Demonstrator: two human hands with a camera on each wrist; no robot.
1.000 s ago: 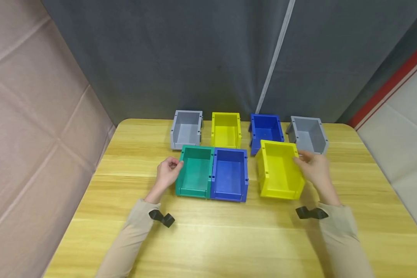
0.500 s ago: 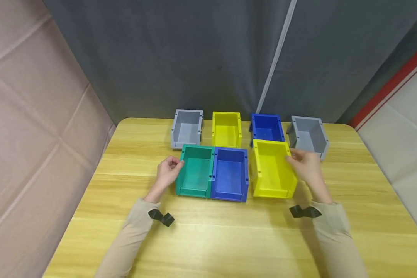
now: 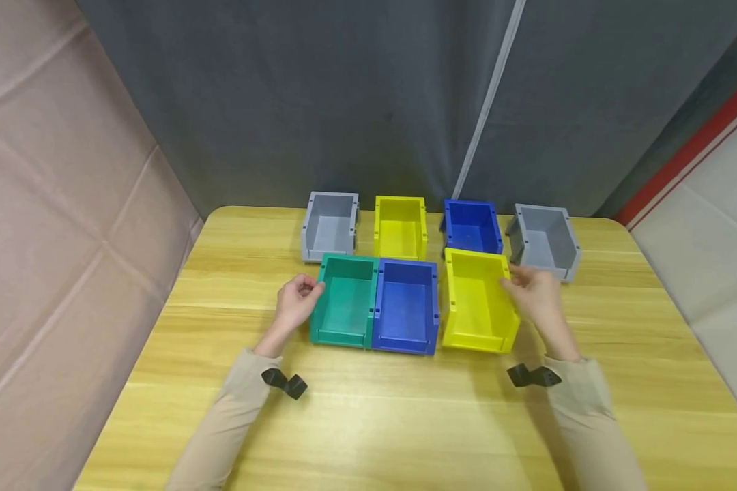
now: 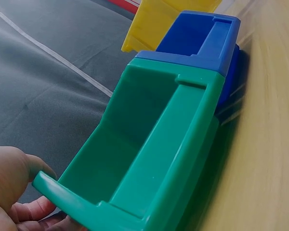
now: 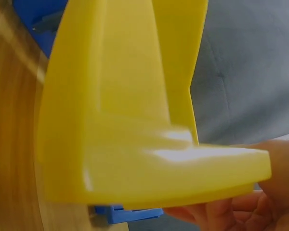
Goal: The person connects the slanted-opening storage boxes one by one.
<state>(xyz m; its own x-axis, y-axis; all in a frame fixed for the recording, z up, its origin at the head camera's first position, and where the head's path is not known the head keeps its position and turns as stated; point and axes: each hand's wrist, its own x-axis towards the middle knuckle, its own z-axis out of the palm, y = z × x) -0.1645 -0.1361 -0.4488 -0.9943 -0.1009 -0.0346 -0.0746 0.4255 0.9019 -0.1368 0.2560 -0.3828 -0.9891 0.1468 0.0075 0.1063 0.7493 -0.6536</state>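
My left hand (image 3: 296, 301) pinches the left wall of a green storage bin (image 3: 344, 303) between thumb and fingers. A blue storage bin (image 3: 405, 307) sits flush against the green bin's right side. With my right hand (image 3: 537, 300) I grip the right wall of a large yellow storage bin (image 3: 475, 307), thumb inside and fingers outside. That yellow bin is held slightly tilted, with a narrow gap between it and the blue bin. In the left wrist view, more blue plastic (image 4: 230, 79) shows beneath the blue bin (image 4: 221, 41).
Behind stands a row of open bins: a grey bin (image 3: 329, 228) at left, a smaller yellow bin (image 3: 399, 228), a dark blue bin (image 3: 471, 228) and another grey bin (image 3: 543, 239) at right. A dark curtain (image 3: 282, 102) hangs past the back edge of the wooden table (image 3: 374, 423).
My right hand has brought the large yellow bin leftward, closer to the blue bin, with a slight shift toward me at the end. The left hand keeps its hold on the green bin.
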